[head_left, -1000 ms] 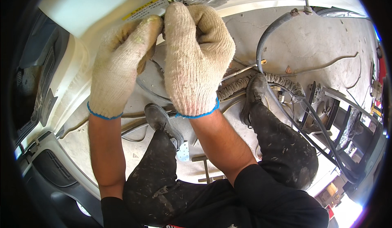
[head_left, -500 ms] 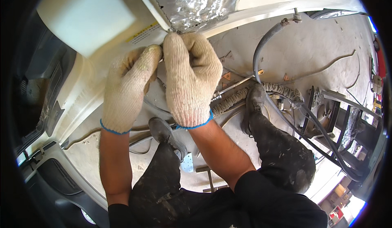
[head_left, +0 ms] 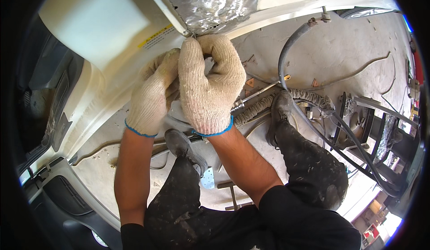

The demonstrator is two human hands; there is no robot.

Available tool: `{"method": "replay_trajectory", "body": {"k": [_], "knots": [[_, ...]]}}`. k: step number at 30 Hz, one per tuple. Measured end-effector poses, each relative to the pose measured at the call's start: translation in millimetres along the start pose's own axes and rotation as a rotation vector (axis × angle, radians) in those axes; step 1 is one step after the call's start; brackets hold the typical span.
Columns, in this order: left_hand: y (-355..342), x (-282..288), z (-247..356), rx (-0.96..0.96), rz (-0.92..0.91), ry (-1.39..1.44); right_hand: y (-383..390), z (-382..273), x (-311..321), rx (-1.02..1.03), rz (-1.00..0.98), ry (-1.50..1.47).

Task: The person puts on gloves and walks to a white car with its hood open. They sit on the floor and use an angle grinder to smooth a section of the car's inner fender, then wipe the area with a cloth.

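Both of my hands wear cream knitted gloves with blue cuffs and meet at the lower edge of a white car body panel (head_left: 101,24). My right hand (head_left: 208,82) is closed, thumb and forefinger pinched at the corner beneath a shiny bare-metal patch (head_left: 215,6). Whatever lies in that pinch is hidden by the glove. Close against its left side, my left hand (head_left: 154,89) has its fingers curled and thumb pressed in; its grip is likewise concealed. Just above the fingertips, a raised white body seam (head_left: 163,8) runs down to the corner.
Below the hands, a grey hose (head_left: 286,48) curves over the concrete floor, with a wrapped cable bundle (head_left: 255,111) and a metal rod tool (head_left: 260,93) nearby. A dark metal frame (head_left: 358,124) stands at right. The car's open door (head_left: 67,196) is at lower left.
My left hand has shifted right, closer to the right hand, and its wrist has turned. The right hand stays at the panel corner with only a slight shift.
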State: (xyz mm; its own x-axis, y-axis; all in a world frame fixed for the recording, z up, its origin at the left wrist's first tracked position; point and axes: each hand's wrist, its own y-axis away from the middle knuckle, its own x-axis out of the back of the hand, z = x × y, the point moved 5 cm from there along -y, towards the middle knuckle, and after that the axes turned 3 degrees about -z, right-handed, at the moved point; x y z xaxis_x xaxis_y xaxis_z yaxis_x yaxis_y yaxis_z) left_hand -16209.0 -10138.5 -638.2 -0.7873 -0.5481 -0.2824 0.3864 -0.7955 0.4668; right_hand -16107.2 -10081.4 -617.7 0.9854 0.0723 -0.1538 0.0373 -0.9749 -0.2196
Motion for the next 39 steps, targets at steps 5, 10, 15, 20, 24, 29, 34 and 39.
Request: {"method": "replay_trajectory", "body": {"k": [5,10,15,20,24,29,34,39], "knots": [[0,1,0,-0.001,-0.018,0.021,-1,1,-1,0.057,-0.024,0.061],[2,7,18,-0.088,-0.017,-0.220,1,4,-2,-0.118,-0.023,-0.032],[13,1,49,-0.135,-0.021,-0.563,1,-1,-3,-0.271,0.006,-0.149],[18,-19,84,-0.378,-0.125,-0.981,8,-7,-9,-0.435,0.032,-0.336],[21,-30,92,-0.275,-0.087,-0.990,10,-13,-12,-0.536,0.020,-0.488],[23,-44,96,-0.393,-0.015,-1.018,9,-12,-11,-0.508,0.009,-0.516],[24,-38,94,-0.388,0.006,-0.991,7,-16,-10,-0.581,0.005,-0.525],[22,-38,94,-0.370,-0.011,-0.986,5,-12,-9,-0.546,0.000,-0.446]]}}
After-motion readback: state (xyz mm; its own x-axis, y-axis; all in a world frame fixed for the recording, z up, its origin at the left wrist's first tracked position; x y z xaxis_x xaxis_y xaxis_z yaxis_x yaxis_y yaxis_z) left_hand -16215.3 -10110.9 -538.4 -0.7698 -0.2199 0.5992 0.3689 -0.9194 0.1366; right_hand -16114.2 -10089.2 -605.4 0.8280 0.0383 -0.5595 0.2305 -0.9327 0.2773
